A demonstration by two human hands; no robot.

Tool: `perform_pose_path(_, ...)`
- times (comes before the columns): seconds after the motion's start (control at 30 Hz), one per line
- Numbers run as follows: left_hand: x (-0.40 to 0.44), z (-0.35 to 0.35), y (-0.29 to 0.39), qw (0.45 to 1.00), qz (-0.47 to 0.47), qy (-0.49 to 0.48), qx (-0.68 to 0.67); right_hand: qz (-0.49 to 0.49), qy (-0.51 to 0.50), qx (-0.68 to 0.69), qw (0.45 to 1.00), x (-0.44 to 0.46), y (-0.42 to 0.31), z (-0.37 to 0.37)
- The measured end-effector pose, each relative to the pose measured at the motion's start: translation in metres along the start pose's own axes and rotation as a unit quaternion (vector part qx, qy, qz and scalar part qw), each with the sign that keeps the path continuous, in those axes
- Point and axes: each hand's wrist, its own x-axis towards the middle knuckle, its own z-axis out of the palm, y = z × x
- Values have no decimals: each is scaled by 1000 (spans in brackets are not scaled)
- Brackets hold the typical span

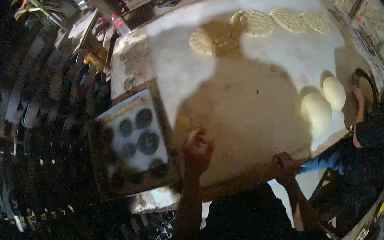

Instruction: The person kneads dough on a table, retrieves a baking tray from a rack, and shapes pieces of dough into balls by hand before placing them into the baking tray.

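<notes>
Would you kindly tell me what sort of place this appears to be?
Probably a rustic bakery: flat, patterned dough-like rounds lie along the far side of a broad pale table, and two smooth dough-like lumps sit towards its right.

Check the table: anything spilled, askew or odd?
Nothing plainly spilled or damaged. Odd: a large, dark, person-shaped shadow lies across the broad, pale worktable and part of the leftmost round, patterned cream dough disc, dimming the bare left hand and right hand.
</notes>
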Motion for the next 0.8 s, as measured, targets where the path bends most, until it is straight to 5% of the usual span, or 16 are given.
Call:
perform_pose_path(0.03, -7, 58, 68, 954, 259, -6, 151, 93, -63, 133, 985, 32, 12, 6)
perform_pose_path(0.13, 101, 135, 31, 969, 174, 23, 176, 142, -29, 210, 967, 85, 67, 35)
perform_pose_path(0.2, 181, 154, 3, 983, 119, 44, 134, 32, 37, 179, 983, 79, 138, 79)
perform_pose_path(0.3, 322, 144, -4, 992, 94, 75, -22, 47, 54, 135, 988, 96, 115, 34)
perform_pose_path(0.37, 403, 115, 45, 985, -15, 96, 140, 70, 19, 145, 987, 104, 102, 25)
perform_pose_path(0.47, 474, 143, 89, 968, -65, 170, 175, 107, 38, 182, 977, 115, 96, 20)
perform_pose_path(0.7, 425, 189, 91, 892, -12, 452, -9, 86, 103, 135, 982, 113, 101, 25)
perform_pose_path(0.8, 352, 164, 39, 888, 8, 459, -20, 99, 132, 146, 975, 114, 105, 38)
